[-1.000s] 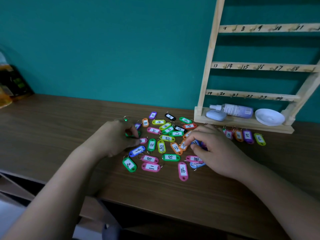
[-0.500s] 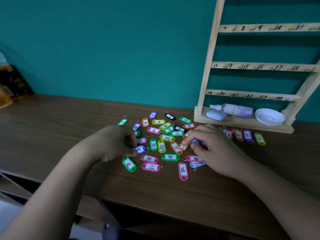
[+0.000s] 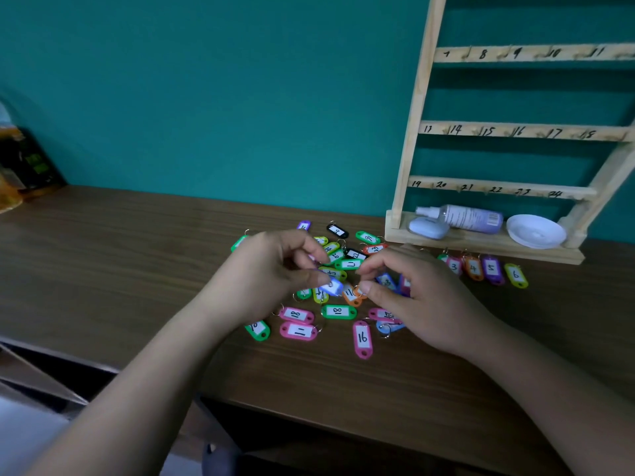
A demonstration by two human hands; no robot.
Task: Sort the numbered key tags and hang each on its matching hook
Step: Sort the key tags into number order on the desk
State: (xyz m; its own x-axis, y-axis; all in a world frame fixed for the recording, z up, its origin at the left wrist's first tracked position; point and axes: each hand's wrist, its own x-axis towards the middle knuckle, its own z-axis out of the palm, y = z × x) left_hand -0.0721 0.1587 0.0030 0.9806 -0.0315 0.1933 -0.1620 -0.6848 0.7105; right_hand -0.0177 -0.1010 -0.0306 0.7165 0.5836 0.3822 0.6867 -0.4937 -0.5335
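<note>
Rack (image 3: 413, 108) rails, handwritten: top rail (image 3: 532, 53) 8-11, mid rail (image 3: 508, 131) 14-18, btm rail (image 3: 498, 190) 19-24. Tags on bench (image 3: 137, 269): pink 16 (image 3: 362, 339), pink 11 (image 3: 298, 331), pink 18 (image 3: 296, 315), green 18 (image 3: 338, 311). Right-side row: 3 (image 3: 454, 266), 4 (image 3: 474, 268), 5 (image 3: 492, 268), 6 (image 3: 515, 275). Bottle (image 3: 470, 218) label illegible.

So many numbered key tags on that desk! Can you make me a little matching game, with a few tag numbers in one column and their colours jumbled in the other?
Tags:
1. tag 16
2. tag 6
3. tag 5
4. tag 4

Colours:
A. orange
B. pink
C. yellow
D. purple

Pairs: 1-B; 2-C; 3-D; 4-A
</note>
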